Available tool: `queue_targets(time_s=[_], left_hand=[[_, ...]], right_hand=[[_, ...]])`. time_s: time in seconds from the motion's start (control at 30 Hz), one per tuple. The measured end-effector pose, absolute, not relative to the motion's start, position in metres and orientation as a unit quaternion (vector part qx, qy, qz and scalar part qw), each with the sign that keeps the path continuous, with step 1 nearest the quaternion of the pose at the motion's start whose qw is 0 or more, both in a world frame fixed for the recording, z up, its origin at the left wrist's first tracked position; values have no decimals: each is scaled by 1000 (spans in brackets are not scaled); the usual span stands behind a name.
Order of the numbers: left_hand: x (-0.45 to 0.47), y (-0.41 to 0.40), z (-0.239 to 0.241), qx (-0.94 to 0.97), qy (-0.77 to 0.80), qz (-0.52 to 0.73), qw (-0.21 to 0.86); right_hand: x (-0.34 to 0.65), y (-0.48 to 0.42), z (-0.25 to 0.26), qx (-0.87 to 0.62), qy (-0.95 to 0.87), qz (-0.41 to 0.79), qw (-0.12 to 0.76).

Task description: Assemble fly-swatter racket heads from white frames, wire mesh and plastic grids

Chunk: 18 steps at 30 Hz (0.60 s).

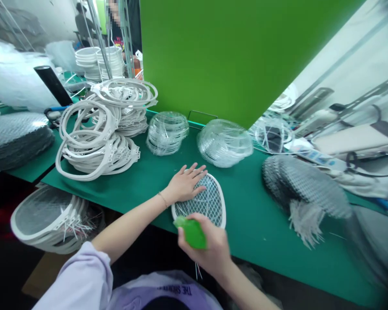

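Note:
An oval white racket head with a metal mesh inside lies on the green table near its front edge. My left hand rests flat on the upper left of the mesh and rim, fingers spread. Over the lower end of the racket head, my right hand is closed around a bright green object. Motion blurs this object and my fingers cover part of it, so its kind is unclear. Thin wires hang below my right hand, past the table edge.
White racket frames are piled at left. Two stacks of clear rings stand before a green panel. Grey mesh ovals lie at right. Meshed racket heads are stacked lower left. People are in the background.

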<state>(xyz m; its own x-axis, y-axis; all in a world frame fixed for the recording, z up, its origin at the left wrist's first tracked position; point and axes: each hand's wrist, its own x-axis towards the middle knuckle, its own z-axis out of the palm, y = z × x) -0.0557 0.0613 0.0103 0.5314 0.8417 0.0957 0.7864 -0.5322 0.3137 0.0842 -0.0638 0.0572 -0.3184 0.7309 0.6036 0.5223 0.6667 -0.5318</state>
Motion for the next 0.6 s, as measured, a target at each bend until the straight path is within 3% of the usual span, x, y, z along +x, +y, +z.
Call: queue_targets(time_s=[0.17,0.33,0.6], left_hand=[[-48,65,-1,867,467,119,128],[-48,64,4,866,465,118,138],[-69,56,23,751,621,182,135]], right_hand=[[94,-51,48,-412,-785,179,427],[174,36,72,-641,-569,-55,512],[232,179,43,-818,-493,22,295]])
